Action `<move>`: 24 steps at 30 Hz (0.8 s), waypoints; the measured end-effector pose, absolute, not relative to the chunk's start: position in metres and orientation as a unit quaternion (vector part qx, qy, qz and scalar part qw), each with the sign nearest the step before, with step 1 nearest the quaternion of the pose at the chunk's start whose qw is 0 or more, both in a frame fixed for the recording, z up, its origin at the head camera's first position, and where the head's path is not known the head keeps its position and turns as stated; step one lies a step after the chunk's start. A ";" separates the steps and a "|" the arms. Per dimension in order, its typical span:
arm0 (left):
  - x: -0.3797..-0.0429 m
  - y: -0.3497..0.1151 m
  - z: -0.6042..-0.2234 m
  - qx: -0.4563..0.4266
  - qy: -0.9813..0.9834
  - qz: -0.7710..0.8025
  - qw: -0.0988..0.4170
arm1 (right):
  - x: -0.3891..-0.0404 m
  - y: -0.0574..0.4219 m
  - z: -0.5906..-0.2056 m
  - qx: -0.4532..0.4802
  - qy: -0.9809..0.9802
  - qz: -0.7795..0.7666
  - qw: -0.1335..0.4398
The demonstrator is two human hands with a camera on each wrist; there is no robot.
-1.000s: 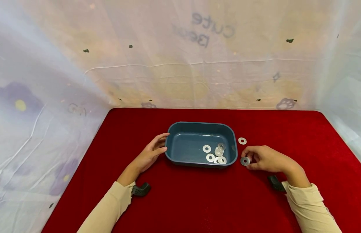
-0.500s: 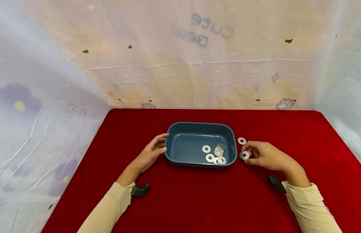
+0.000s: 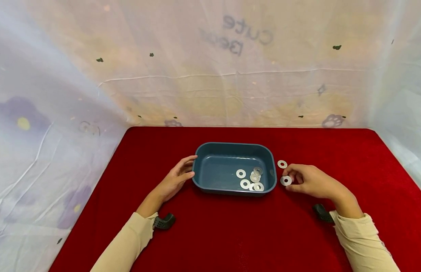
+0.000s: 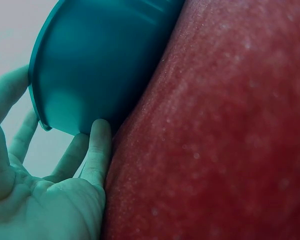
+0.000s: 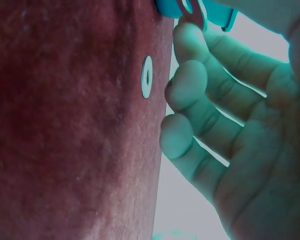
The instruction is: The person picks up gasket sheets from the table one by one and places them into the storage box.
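Note:
In the head view my left hand is at the left end of a blue rectangular tub, its fingers extended and touching the wall and rim. The left wrist view shows those fingertips against the tub's outer side. My right hand, just right of the tub, pinches a flat metal washer between thumb and fingers. That washer is partly cut off at the top of the right wrist view. A second washer lies flat on the red cloth beyond the right fingertips.
Several washers lie in the right part of the tub, some overlapping. Red cloth covers the table. Patterned fabric curtains enclose the back and sides. Black wrist devices are worn at both sleeves.
My right hand has moved slightly away from me with the pinched washer, which now tilts flatter toward the camera. The left hand and the tub have stayed in place.

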State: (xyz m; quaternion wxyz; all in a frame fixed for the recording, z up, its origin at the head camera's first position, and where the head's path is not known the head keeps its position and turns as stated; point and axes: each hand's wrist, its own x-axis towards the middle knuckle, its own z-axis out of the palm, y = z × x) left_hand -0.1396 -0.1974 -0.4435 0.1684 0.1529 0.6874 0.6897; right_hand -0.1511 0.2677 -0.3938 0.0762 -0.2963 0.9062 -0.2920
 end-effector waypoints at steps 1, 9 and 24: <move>-0.139 -0.197 -0.443 0.153 0.687 0.690 0.168 | -0.151 0.268 -0.393 -0.295 0.907 -0.292 0.074; -0.140 -0.197 -0.443 0.155 0.685 0.692 0.168 | -0.151 0.274 -0.389 -0.281 0.911 -0.291 0.075; -0.140 -0.198 -0.444 0.164 0.681 0.694 0.166 | -0.151 0.278 -0.388 -0.277 0.912 -0.296 0.069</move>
